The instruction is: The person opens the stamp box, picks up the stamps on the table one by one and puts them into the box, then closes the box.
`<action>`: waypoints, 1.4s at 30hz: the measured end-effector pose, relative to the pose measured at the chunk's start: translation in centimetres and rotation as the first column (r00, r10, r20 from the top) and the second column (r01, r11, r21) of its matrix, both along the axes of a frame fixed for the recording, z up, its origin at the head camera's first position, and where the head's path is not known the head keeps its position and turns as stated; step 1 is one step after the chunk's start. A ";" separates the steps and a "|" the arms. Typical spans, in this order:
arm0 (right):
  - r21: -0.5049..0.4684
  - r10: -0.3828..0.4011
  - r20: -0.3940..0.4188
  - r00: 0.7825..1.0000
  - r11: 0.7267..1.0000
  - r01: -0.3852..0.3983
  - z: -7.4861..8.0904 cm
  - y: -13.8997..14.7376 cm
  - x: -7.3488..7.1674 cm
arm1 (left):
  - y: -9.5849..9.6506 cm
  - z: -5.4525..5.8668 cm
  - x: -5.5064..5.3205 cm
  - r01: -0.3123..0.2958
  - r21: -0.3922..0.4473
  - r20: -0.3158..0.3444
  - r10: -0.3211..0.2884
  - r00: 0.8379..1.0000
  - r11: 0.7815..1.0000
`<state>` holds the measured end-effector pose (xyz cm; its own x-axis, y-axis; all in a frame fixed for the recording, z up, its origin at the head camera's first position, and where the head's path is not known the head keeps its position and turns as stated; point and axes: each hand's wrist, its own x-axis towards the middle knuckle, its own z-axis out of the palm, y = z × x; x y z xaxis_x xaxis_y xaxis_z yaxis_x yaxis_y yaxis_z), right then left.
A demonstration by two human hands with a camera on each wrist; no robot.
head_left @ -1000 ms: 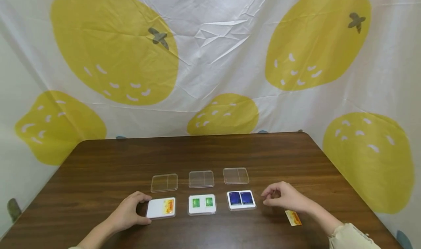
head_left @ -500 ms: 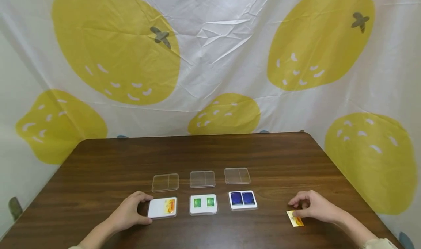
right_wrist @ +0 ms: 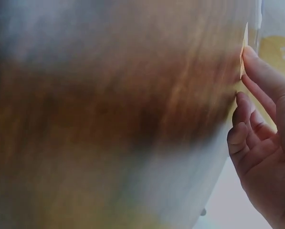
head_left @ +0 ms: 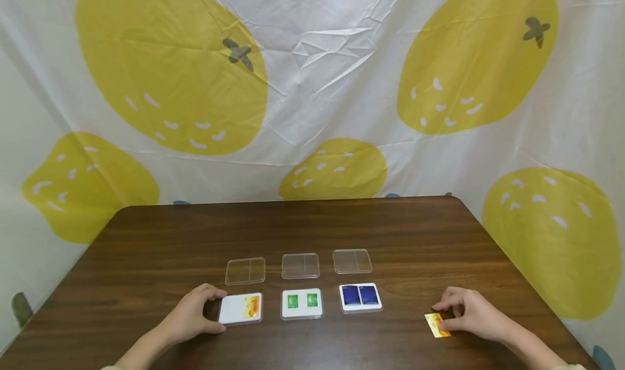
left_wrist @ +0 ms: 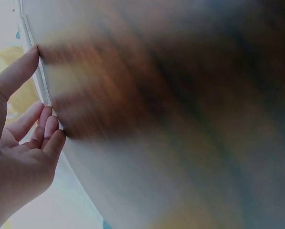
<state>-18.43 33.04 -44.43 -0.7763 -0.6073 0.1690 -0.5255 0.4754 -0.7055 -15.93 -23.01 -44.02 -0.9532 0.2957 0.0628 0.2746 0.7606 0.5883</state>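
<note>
On the table's left, a clear plastic case [head_left: 233, 310] holds a white insert with one orange-yellow card [head_left: 251, 307] in its right half. My left hand [head_left: 192, 316] grips this case from its left side, thumb at the near corner and fingers at the far one. The left wrist view shows those fingertips [left_wrist: 61, 136] down at table level. Far to the right, my right hand [head_left: 476, 313] pinches a small orange-yellow card [head_left: 432, 324], thumb over its right edge. In the right wrist view the card [right_wrist: 244, 36] is seen nearly edge-on, lifted along one side.
Beside the left case lie a case with two green cards [head_left: 301, 311] and another with two dark blue cards [head_left: 360, 305]. Three clear lids [head_left: 245, 260] [head_left: 300, 255] [head_left: 352, 250] form a row behind them. A lemon-print curtain [head_left: 332, 99] hangs beyond the wooden table [head_left: 293, 223].
My right hand has moved right from beside the blue-card case to the loose orange-yellow card and now pinches it. My left hand has stayed at the left case.
</note>
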 end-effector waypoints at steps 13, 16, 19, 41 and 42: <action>-0.003 0.004 -0.067 0.998 1.000 -0.004 -0.3 -0.3 0.0 | 0.1 0.0 0.0 -0.002 -0.001 0.001 0.002 1.000 1.000; -0.010 0.012 -0.054 0.998 1.000 -0.012 -0.3 -0.2 -0.1 | 0.0 -0.1 0.0 -0.007 -0.007 0.003 0.007 1.000 1.000; -0.009 0.015 -0.022 1.000 1.000 -0.015 -0.1 -0.1 -0.3 | 0.0 -0.1 -0.1 -0.011 -0.010 0.006 0.011 1.000 1.000; -0.013 0.063 0.256 0.965 0.998 -0.061 1.7 0.6 -1.6 | 0.1 0.0 0.1 0.002 -0.002 -0.002 -0.002 1.000 1.000; -0.023 0.074 0.261 0.963 0.997 -0.071 1.8 0.6 -1.7 | 0.1 0.1 0.1 0.001 -0.001 -0.001 -0.001 1.000 1.000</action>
<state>-20.16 33.62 -42.59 -0.7485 -0.6626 -0.0254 -0.3547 0.4325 -0.8289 -15.86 -22.93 -43.95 -0.9530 0.2963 0.0632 0.2754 0.7608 0.5877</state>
